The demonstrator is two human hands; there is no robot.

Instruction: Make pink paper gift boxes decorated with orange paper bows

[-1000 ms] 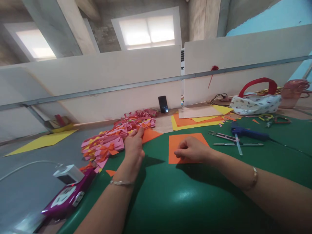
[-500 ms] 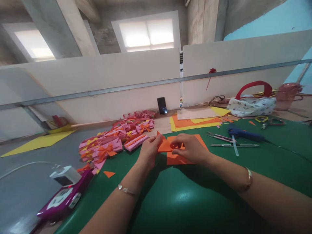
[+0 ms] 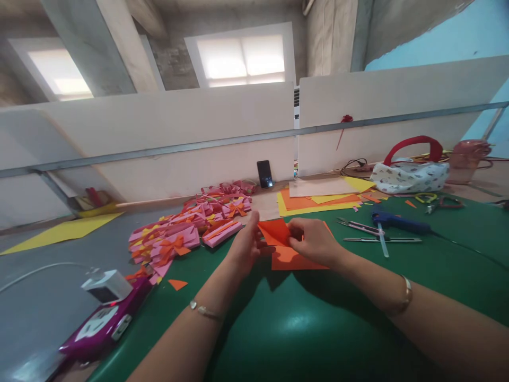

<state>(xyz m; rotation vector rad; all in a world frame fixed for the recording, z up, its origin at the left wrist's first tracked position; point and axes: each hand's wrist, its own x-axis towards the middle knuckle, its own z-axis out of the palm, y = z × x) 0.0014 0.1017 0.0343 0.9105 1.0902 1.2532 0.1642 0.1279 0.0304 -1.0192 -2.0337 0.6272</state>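
My right hand (image 3: 316, 241) pinches a folded piece of orange paper (image 3: 274, 232) between thumb and fingers at its right side. The piece is partly spread, with a crease showing inside. At its left edge is my left hand (image 3: 245, 246), thumb raised and fingers apart, the fingertips close under the paper. Whether they touch it I cannot tell. Beneath both, a flat orange sheet (image 3: 296, 260) lies on the green mat (image 3: 302, 323), partly covered by my right hand.
Left of my hands lie a heap of pink and orange paper pieces (image 3: 191, 223) and an orange scrap (image 3: 177, 285). To the right are a blue glue gun (image 3: 401, 222), cutter knives (image 3: 360, 227) and pliers (image 3: 443, 203). A purple power strip (image 3: 101, 326) sits front left; a phone (image 3: 264, 174) leans behind.
My left hand has loosened from the orange piece, its thumb lifting away. My right hand now grips the piece's right side, and the paper has spread at its fold.
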